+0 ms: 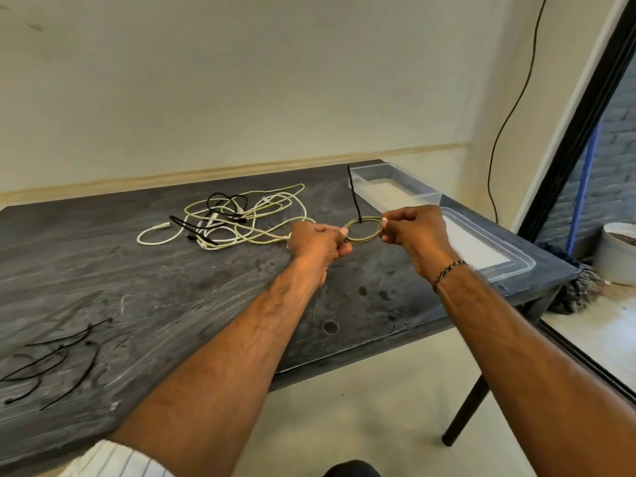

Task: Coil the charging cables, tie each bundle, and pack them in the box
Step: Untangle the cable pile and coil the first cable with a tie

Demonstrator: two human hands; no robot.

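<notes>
Both hands, left [318, 242] and right [414, 232], are pinching the coil [364, 230] above the bench [172, 287], tie [354, 197] sticking up. Loosen either pinch and the loops could be springing apart before it's cinched.

Loose cables [237, 215] on table [172, 287], box [395, 187] far right, ties [51, 359] near left.

No readable text, label, brand, number or sign is shown anywhere: nothing is printed on the bench [172, 270], the cables [241, 215] or the clear box [399, 187].
</notes>
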